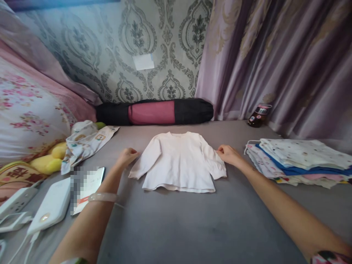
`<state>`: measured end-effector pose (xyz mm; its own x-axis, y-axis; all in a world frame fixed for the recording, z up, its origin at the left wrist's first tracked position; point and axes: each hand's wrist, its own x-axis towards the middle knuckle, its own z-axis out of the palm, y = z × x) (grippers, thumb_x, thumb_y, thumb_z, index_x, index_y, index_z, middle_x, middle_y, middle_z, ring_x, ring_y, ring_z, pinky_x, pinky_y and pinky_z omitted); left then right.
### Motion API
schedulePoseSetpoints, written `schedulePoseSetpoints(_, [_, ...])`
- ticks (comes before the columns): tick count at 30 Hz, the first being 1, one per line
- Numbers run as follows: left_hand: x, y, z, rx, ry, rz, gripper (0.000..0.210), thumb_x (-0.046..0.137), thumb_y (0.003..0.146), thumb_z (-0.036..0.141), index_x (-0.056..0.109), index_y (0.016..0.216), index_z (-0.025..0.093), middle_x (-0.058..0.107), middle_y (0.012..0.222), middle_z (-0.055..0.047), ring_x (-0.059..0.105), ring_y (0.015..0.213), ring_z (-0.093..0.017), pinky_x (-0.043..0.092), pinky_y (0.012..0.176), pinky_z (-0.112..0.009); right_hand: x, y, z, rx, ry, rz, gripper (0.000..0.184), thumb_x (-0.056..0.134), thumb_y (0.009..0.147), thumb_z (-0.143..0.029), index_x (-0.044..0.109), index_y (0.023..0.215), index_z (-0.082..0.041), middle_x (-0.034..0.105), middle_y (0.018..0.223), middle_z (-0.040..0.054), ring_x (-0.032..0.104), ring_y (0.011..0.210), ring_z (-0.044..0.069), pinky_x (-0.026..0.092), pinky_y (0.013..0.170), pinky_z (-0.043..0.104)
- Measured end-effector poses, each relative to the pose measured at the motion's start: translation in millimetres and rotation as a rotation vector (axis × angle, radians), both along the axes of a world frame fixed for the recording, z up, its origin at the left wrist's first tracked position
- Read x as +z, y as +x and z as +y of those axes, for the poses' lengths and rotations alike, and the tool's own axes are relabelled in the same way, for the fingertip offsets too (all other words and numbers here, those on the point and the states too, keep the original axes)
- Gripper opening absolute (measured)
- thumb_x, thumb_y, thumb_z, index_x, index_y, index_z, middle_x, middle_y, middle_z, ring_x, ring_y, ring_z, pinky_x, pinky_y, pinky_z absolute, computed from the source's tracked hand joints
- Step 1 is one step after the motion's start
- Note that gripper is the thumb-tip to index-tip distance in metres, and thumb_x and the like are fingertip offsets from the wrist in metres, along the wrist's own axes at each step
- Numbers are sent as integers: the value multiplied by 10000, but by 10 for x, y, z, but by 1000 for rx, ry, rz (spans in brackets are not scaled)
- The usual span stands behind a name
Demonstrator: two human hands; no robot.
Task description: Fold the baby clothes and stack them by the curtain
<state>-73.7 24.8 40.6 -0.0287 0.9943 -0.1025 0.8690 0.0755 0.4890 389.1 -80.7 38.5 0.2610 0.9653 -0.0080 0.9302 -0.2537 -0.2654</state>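
Note:
A small white long-sleeved shirt (180, 165) lies spread on the grey sheet, collar away from me and hem toward me. Its left sleeve slants outward fairly smooth, while the right sleeve is wrinkled. Beside the left sleeve is my left hand (128, 156), its fingers closed together, with no cloth visible in them. My right hand (228, 154) pinches the outer edge of the right sleeve between thumb and fingers. A pale bangle (103, 197) circles my left wrist.
Folded clothes (299, 161) are stacked at right, near a dark bottle (258, 116). A black-and-pink rolled bag (152, 112) lies along the wall. At left are a phone (89, 187), a white power bank (51, 205), a power strip (18, 201), a patterned cloth (88, 145) and a yellow plush toy (49, 159).

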Motion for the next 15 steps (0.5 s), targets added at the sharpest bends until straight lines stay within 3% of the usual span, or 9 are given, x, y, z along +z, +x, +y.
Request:
schedulePoseSetpoints(5, [3,24,-149,-21,-61,22,305,585,728,441,655,824,160,675,732,-45,628,713,-190,414,559,-236,82,-116,-339,2,-21,-8,246,504,872,-388,626,924,-181,693,907,95,637,831,220,392,667,275])
schedulePoseSetpoints(11, [90,131,-253,-4,-152,135,313,660,690,429,646,848,159,718,869,-72,651,765,-188,418,554,-218,46,-274,-618,318,-43,157,291,601,779,-420,574,960,-195,634,959,63,599,857,191,426,740,266])
schedulePoseSetpoints(15, [83,127,-242,-15,-235,210,360,725,627,436,633,834,156,727,920,-100,663,817,-211,430,568,-222,-21,-242,-675,411,-87,189,351,648,732,-373,578,1008,-168,599,1048,94,577,979,209,424,856,284])
